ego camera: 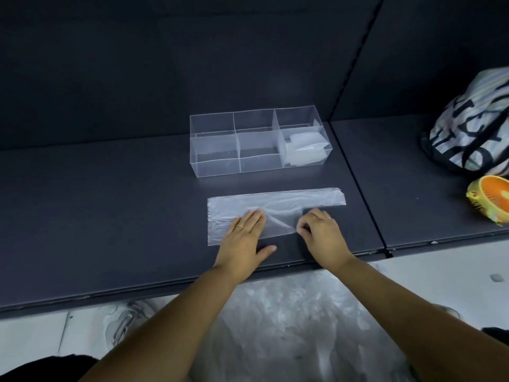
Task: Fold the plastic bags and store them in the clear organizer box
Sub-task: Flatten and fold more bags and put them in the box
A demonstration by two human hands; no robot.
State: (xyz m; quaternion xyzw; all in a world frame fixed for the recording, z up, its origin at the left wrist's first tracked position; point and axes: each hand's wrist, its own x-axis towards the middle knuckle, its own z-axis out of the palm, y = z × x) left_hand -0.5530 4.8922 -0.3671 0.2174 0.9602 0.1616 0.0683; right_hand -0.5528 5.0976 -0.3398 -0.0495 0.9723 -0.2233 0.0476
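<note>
A clear plastic bag (275, 205) lies flat on the dark shelf as a long strip, its near right part partly folded over. My left hand (245, 235) presses flat on the bag's near left half, fingers spread. My right hand (321, 230) pinches the bag's near right edge between thumb and fingertips. Behind the bag stands the clear organizer box (214, 153) with several compartments. A folded white bag (303, 150) sits in its front right compartment; the other compartments look empty.
A pile of crumpled clear bags (289, 326) lies below the shelf's front edge (137, 292), between my arms. At the right stand a striped patterned bag (473, 125) and an orange-and-yellow hand fan (490, 197). A seam (358, 188) divides the shelf.
</note>
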